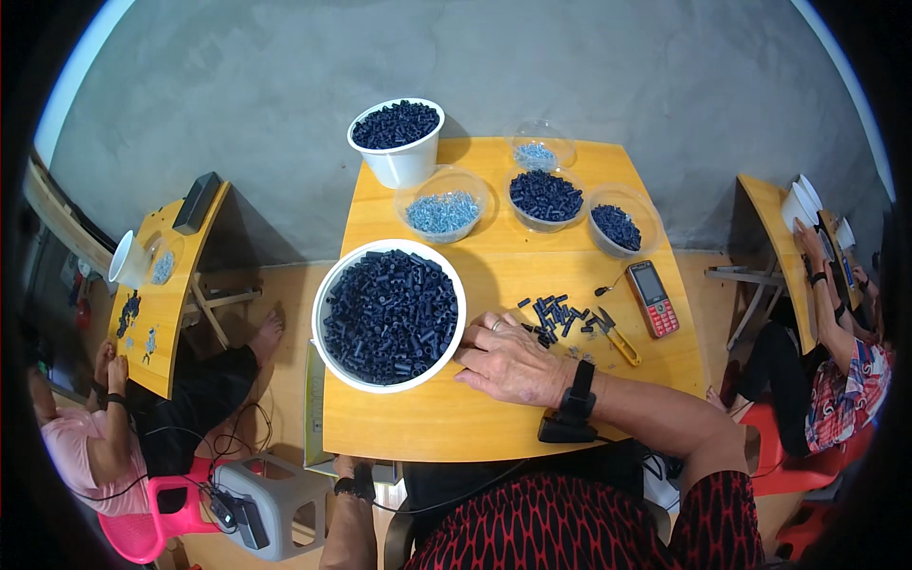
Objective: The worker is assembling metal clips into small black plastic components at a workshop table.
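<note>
A large white bucket (318, 356) filled with short dark-blue plastic tubes (389, 318) stands at the table's near left. My right hand (513, 363) lies on the table against its right side. The fingers are slightly bent, apart from the thumb, and their tips reach the bucket's wall; they do not grip it. Just beyond this hand is a loose pile of dark tubes (556, 315), beside yellow-handled snips (617, 340). Below the table's near edge, my left hand (350, 467) shows only in part, its fingers hidden.
Another white bucket (399, 166) of tubes stands at the back. Clear bowls hold small silvery-blue pieces (444, 213) or dark tubes (546, 196). A red keypad phone (654, 299) lies right. People work at side tables; a grey stool (271, 503) stands lower left.
</note>
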Demonstrator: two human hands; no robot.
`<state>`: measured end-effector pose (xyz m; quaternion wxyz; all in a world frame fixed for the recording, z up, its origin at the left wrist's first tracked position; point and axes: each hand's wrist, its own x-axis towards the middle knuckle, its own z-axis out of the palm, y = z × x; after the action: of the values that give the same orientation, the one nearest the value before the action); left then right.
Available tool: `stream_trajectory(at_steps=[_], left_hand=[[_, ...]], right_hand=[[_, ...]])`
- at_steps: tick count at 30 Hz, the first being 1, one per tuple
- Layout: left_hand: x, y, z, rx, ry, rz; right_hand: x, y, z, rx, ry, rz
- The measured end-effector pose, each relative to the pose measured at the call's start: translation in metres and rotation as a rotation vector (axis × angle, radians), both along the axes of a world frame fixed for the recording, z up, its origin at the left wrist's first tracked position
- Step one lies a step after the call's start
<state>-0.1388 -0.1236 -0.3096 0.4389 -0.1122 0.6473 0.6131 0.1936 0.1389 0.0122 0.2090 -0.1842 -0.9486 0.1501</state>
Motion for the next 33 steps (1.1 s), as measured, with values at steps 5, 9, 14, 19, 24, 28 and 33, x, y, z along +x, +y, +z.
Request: stream_trajectory(at_steps=[5,9,14,19,24,28,33], left_hand=[[-0.003,-0.007,0.002,-0.016,0.03,-0.044],[-0.015,-0.017,-0.019,-0.077,0.233,-0.275],[-0.051,-0.067,-0.082,0.062,0.674,-0.51],[0.004,-0.003,0.017,0.125,-0.18,-0.024],[0.043,0.011,0.113,0.353,-0.199,-0.094],[0.029,0.009,0.103,0.479,-0.207,-0.155],[0.005,-0.011,0.077,0.162,-0.091,-0.035]], right_hand=[[0.003,0.0,0.006,0.051,-0.054,0.045],[0.014,-0.001,0.012,0.097,-0.087,0.092],[0.009,-0.005,0.022,0.07,0.034,0.137],[0.004,-0.02,0.02,0.031,-0.009,0.177],[-0.034,-0.047,0.02,0.162,0.034,0.433],[-0.04,-0.047,0.014,0.215,-0.18,0.461],[-0.008,-0.035,0.016,0.082,-0.113,0.393]])
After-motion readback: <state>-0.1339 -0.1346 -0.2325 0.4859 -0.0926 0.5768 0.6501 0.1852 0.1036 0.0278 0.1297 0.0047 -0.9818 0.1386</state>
